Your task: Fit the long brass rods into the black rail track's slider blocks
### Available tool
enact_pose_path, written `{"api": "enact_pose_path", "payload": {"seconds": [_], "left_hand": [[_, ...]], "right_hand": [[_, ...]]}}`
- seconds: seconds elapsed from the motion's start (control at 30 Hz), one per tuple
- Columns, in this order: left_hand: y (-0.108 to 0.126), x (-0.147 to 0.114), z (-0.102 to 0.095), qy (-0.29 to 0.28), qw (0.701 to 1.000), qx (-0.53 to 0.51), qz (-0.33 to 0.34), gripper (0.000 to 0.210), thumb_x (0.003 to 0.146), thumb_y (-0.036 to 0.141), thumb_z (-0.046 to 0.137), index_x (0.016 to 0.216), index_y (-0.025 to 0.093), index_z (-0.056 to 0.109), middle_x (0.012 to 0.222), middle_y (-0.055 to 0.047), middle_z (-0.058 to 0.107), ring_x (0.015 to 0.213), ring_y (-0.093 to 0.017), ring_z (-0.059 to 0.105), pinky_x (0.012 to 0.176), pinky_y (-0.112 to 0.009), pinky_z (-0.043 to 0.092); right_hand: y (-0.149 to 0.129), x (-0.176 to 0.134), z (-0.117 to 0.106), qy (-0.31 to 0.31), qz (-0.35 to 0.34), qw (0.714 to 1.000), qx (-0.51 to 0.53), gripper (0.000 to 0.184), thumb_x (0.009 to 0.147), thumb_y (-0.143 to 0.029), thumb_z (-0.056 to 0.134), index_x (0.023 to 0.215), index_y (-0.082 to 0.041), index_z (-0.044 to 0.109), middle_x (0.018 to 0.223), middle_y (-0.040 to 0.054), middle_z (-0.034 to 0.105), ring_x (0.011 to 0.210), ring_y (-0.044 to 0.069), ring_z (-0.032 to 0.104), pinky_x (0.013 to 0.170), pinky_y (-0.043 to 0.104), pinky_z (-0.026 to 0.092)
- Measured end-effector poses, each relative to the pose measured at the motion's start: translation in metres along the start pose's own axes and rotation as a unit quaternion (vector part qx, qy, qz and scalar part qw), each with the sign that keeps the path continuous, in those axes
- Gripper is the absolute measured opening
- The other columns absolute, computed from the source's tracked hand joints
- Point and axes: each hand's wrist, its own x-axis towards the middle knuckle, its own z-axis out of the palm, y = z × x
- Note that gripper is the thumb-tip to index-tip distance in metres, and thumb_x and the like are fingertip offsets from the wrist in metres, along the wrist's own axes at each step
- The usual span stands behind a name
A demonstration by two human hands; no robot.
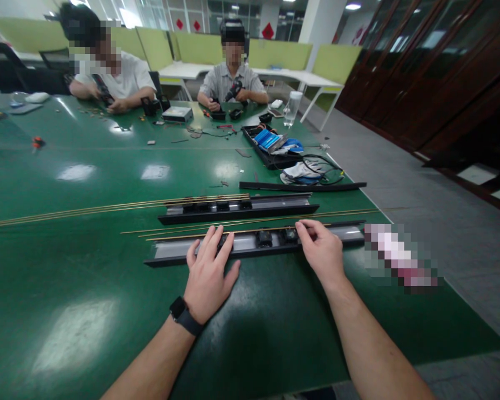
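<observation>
In front of me a long black channel [250, 253] with a pale inner strip lies crosswise on the green table. Several small black blocks [264, 238] sit inside it. My left hand [210, 264] rests over its left part, fingers spread, covering one block. With thumb and index finger together, my right hand [320, 247] pinches a thin brass rod [270, 228] that runs along the channel's far side. More thin brass rods [183, 227] lie just beyond. Farther back is a second black channel [270, 209], with brass rods [108, 208] reaching from it to the left.
A black strip [302, 186], white-and-blue gloves [304, 173] and a black tray [250, 136] of blue items lie at the back right. A blurred-out item [395, 250] is near the right edge. Two people sit across the table, each with a power drill [233, 90].
</observation>
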Motion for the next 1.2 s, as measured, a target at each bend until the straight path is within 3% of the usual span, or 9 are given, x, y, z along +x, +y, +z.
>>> {"api": "enact_pose_path", "payload": {"seconds": [0.13,0.67,0.87,1.2], "left_hand": [[0.0001,0.0003,0.0,-0.001,1.0,0.005,0.0,0.056,0.101,0.032,0.058,0.156,0.024,0.051,0.167,-0.017,0.044,0.158,-0.034,0.037,0.124,-0.056,0.027],[0.0006,0.0008,-0.0014,-0.004,1.0,0.007,0.003,0.056,0.102,0.031,0.058,0.157,0.024,0.05,0.167,-0.017,0.044,0.158,-0.034,0.038,0.123,-0.056,0.028],[0.0009,0.0004,-0.0009,0.0,1.0,0.002,0.002,0.057,0.101,0.031,0.059,0.157,0.025,0.049,0.167,-0.016,0.044,0.157,-0.034,0.039,0.123,-0.057,0.028],[0.0009,0.0,-0.0003,0.0,1.0,0.011,0.004,0.054,0.102,0.032,0.058,0.155,0.023,0.051,0.167,-0.017,0.044,0.158,-0.034,0.038,0.123,-0.056,0.028]], "right_hand": [[0.0012,0.0002,0.001,-0.01,-0.012,1.0,-0.01,0.042,0.099,-0.058,0.058,0.094,-0.023,0.08,0.08,0.0051,0.077,0.074,0.022,0.069,0.075,0.034,0.048],[0.0018,0.0012,-0.0014,-0.003,-0.007,1.0,-0.026,0.042,0.099,-0.058,0.057,0.092,-0.023,0.079,0.078,0.0051,0.076,0.074,0.023,0.069,0.076,0.035,0.047],[0.0002,0.0002,-0.0005,0.017,0.009,1.0,0.001,0.041,0.096,-0.059,0.061,0.105,-0.023,0.077,0.072,0.0026,0.073,0.072,0.022,0.07,0.076,0.034,0.05],[0.0035,0.0004,0.0015,-0.006,-0.016,1.0,-0.022,0.041,0.099,-0.059,0.057,0.091,-0.023,0.077,0.077,0.004,0.075,0.072,0.022,0.069,0.074,0.034,0.046]]}}
